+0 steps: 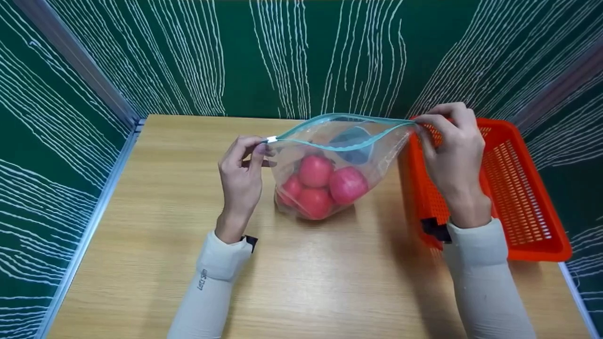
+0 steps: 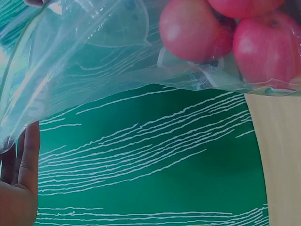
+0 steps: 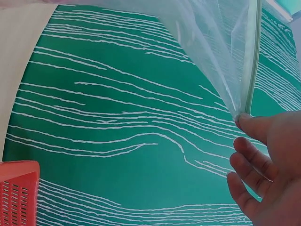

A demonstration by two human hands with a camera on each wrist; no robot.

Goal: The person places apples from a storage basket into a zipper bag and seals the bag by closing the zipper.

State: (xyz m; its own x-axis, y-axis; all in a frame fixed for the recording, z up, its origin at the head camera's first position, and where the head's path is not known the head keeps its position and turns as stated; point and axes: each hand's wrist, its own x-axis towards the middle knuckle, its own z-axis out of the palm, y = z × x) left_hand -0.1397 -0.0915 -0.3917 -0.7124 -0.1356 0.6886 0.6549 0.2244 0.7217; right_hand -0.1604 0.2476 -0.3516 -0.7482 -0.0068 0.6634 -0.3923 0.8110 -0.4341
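Note:
A clear zip bag point(image 1: 381, 165) with a teal rim and a white slider point(image 1: 272, 139) stands on the table, its mouth spread apart. Several red apples point(image 1: 316, 170) lie in its lower part; the left wrist view shows some of these apples point(image 2: 190, 30) through the plastic. At the slider end, my left hand point(image 1: 242, 172) pinches the bag's top corner between thumb and fingers. The opposite top corner is pinched by my right hand point(image 1: 454, 157); in the right wrist view the thumb of that hand point(image 3: 277, 165) presses on the corner under the rim.
An orange-red plastic basket point(image 1: 527, 202) with slotted walls stands at the table's right, partly beneath my right forearm. The wooden table point(image 1: 301, 282) meets green walls point(image 1: 235, 56) with white wavy lines at its back and sides.

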